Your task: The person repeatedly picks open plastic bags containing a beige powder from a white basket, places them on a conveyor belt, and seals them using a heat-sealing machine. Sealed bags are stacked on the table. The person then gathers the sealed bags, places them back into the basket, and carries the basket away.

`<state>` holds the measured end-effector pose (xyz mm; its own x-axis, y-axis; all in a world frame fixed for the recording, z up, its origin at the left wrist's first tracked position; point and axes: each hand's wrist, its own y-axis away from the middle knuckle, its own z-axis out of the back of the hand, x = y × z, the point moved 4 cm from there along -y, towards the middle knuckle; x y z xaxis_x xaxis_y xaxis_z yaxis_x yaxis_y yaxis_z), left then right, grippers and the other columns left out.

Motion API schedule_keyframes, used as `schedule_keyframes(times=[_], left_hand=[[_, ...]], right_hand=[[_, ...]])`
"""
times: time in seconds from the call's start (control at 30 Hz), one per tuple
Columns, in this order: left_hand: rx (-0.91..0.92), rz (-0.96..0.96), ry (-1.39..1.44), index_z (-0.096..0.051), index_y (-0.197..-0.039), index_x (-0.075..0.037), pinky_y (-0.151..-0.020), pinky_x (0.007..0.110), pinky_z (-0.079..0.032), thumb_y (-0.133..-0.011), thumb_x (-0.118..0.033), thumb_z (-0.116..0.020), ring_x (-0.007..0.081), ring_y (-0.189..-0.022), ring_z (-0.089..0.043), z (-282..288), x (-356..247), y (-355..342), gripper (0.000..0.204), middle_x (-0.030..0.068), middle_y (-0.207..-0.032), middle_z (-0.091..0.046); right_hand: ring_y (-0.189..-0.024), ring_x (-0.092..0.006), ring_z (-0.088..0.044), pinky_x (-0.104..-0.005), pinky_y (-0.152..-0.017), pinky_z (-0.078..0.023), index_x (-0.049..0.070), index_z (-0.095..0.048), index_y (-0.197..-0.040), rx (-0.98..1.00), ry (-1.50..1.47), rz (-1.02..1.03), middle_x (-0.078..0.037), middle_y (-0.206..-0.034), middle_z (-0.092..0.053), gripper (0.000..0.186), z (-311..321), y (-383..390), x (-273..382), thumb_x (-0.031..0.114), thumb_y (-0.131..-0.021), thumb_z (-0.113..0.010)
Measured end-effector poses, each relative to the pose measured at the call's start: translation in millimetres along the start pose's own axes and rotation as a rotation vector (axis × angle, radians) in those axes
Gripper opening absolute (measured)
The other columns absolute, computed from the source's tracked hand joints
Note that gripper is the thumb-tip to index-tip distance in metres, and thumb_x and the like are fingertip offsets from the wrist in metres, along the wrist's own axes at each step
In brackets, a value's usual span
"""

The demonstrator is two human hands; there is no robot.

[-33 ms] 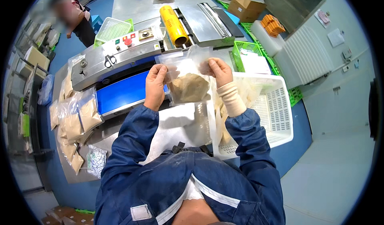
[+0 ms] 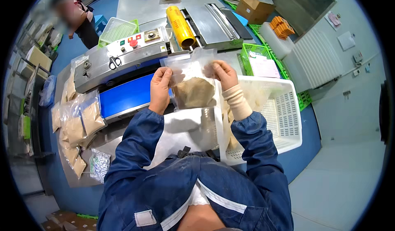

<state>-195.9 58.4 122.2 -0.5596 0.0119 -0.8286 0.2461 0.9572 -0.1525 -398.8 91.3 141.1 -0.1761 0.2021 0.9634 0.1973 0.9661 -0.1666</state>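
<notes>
Between my hands hangs a clear plastic bag (image 2: 193, 93) with tan powder slumped in its lower part. My left hand (image 2: 161, 89) pinches the bag's upper left side between thumb and fingers. My right hand (image 2: 226, 75) grips the upper right side the same way. The bag is upright, its top stretched between the hands, in front of a bench machine (image 2: 119, 58) with a blue conveyor belt (image 2: 131, 92). Just right of the bag stands a white perforated crate (image 2: 297, 126), with more powder bags partly hidden under my right forearm.
Filled powder bags (image 2: 75, 129) pile up at the table's left end, beside a bag of small white packets (image 2: 100, 164). Black scissors (image 2: 115, 62) lie on the machine. Behind it are a yellow film roll (image 2: 180, 27) and a green basket (image 2: 252, 54). Another person (image 2: 78, 19) stands far left.
The bag's top looks drawn a little flatter between my hands. My grip on both sides is the same, and the view has shifted slightly.
</notes>
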Motion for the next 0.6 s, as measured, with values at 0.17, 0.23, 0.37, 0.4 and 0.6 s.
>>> schedule_keyframes(times=[0.17, 0.23, 0.37, 0.4, 0.6], left_hand=[[-0.102, 0.046, -0.017, -0.051, -0.085, -0.006, -0.061, 0.025, -0.049, -0.09, -0.016, -0.047, 0.016, -0.073, -0.062, 34, 18, -17, 0.012, 0.0016, -0.078, -0.057], [-0.139, 0.122, -0.006, -0.05, -0.084, -0.005, -0.054, 0.025, -0.047, -0.09, -0.016, -0.046, 0.0186, -0.07, -0.063, 50, 42, -28, 0.013, 0.0056, -0.079, -0.059], [-0.15, 0.367, -0.028, -0.05, -0.085, -0.007, -0.059, 0.028, -0.049, -0.09, -0.019, -0.046, 0.0208, -0.071, -0.063, 69, 87, -54, 0.014, 0.0078, -0.078, -0.059], [-0.155, 0.399, -0.014, -0.049, -0.085, -0.006, -0.059, 0.029, -0.049, -0.089, -0.019, -0.045, 0.0213, -0.071, -0.063, 71, 97, -60, 0.014, 0.0083, -0.078, -0.059], [-0.156, 0.517, -0.009, -0.049, -0.084, -0.005, -0.06, 0.032, -0.05, -0.087, -0.018, -0.042, 0.0225, -0.07, -0.062, 75, 135, -95, 0.015, 0.0101, -0.077, -0.059]], right_hand=[[-0.068, -0.0168, -0.061, -0.029, -0.063, -0.052, -0.003, -0.059, -0.091, 0.019, 0.154, -0.121, -0.01, -0.08, -0.062, 0.022, -1, -25, -36, 0.017, -0.087, -0.051], [-0.065, -0.0176, -0.061, -0.0294, -0.06, -0.053, -0.003, -0.059, -0.088, -0.046, 0.12, -0.191, -0.01, -0.076, -0.061, 0.022, 10, -34, -54, 0.017, -0.086, -0.051], [-0.061, -0.0199, -0.061, -0.03, -0.055, -0.053, -0.005, -0.058, -0.084, -0.128, 0.18, -0.4, -0.011, -0.072, -0.06, 0.025, 28, -50, -88, 0.02, -0.085, -0.052], [-0.06, -0.0201, -0.061, -0.0301, -0.053, -0.053, -0.005, -0.058, -0.084, -0.16, 0.226, -0.426, -0.011, -0.073, -0.06, 0.025, 35, -53, -95, 0.02, -0.085, -0.052], [-0.054, -0.0208, -0.059, -0.0305, -0.048, -0.052, -0.005, -0.058, -0.085, -0.271, 0.378, -0.483, -0.013, -0.072, -0.061, 0.025, 54, -76, -113, 0.019, -0.085, -0.05]])
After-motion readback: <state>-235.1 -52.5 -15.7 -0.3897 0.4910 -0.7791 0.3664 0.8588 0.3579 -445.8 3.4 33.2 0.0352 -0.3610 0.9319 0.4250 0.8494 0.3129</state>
